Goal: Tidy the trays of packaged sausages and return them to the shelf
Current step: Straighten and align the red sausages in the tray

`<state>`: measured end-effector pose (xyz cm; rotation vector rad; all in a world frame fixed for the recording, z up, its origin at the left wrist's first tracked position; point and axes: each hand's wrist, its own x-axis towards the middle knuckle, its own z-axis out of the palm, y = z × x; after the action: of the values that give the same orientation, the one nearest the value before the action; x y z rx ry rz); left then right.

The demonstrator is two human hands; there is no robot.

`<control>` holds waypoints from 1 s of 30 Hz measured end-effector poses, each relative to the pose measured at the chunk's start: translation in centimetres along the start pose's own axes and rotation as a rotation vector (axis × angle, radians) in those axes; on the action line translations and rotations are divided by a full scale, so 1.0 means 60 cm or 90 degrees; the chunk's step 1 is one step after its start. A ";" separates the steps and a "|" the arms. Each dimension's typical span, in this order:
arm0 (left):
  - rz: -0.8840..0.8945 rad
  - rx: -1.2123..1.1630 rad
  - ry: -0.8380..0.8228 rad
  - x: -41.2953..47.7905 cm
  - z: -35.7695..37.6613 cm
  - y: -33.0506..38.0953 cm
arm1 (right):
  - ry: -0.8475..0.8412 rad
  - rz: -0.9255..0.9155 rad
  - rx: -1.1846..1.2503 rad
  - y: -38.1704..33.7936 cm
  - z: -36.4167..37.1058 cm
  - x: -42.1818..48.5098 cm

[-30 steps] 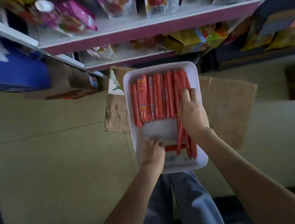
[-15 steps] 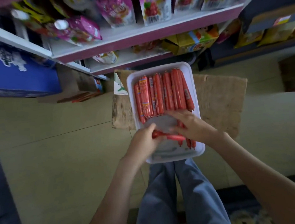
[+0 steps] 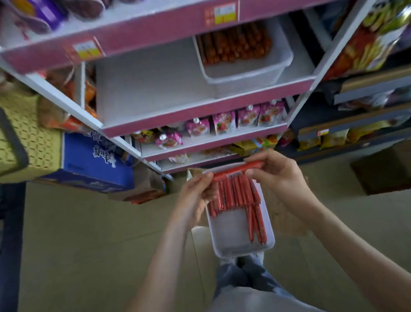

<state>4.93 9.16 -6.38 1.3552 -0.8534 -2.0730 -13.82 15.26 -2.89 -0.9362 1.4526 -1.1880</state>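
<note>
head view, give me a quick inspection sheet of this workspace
surface: tiled floor, cardboard sheet under the tray
job's things: white tray on the cardboard, sausages lined up in it; second tray of sausages on the pink-edged shelf
clutter: yellow basket, blue box, brown carton
grips: left hand and right hand each hold an end of one sausage, crosswise above the white tray
cables: nothing seen
surroundings: drink pouches one level down, snack bags on the right
</note>
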 end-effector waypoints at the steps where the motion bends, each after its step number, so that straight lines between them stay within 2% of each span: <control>1: 0.013 0.021 -0.024 -0.015 0.011 0.016 | -0.001 -0.034 -0.005 -0.031 0.005 -0.009; 4: 0.054 0.167 -0.110 -0.059 0.049 0.065 | -0.007 -0.130 -0.050 -0.108 0.015 -0.031; 6: 0.093 0.295 -0.133 -0.088 0.075 0.095 | -0.011 -0.204 -0.150 -0.143 0.017 -0.040; 8: 0.216 0.369 -0.139 -0.109 0.096 0.119 | 0.001 -0.292 -0.276 -0.166 0.017 -0.043; 11: 0.440 0.499 -0.067 -0.136 0.119 0.150 | 0.019 -0.407 -0.332 -0.192 0.021 -0.042; 14: 0.579 0.555 0.024 -0.159 0.133 0.177 | 0.056 -0.504 -0.332 -0.212 0.029 -0.042; 16: 0.634 0.574 0.037 -0.169 0.135 0.190 | 0.071 -0.537 -0.328 -0.223 0.033 -0.042; 19: 0.642 0.593 0.060 -0.172 0.132 0.200 | 0.068 -0.564 -0.309 -0.233 0.036 -0.041; 21: 0.627 0.537 0.051 -0.180 0.135 0.202 | 0.059 -0.554 -0.309 -0.233 0.034 -0.041; 22: 0.605 0.455 0.035 -0.185 0.137 0.203 | 0.046 -0.536 -0.311 -0.233 0.031 -0.042; 25: 0.465 0.019 -0.049 -0.196 0.139 0.214 | 0.000 -0.482 -0.309 -0.222 0.021 -0.046; 27: 0.386 -0.203 -0.091 -0.193 0.134 0.223 | 0.002 -0.488 -0.293 -0.215 0.020 -0.049; 30: 0.310 -0.285 -0.125 -0.189 0.129 0.227 | 0.017 -0.525 -0.260 -0.219 0.025 -0.052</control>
<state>3.02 9.83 12.87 0.6393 -0.6587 -1.8709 -12.06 15.07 10.61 -1.9266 1.3867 -1.4940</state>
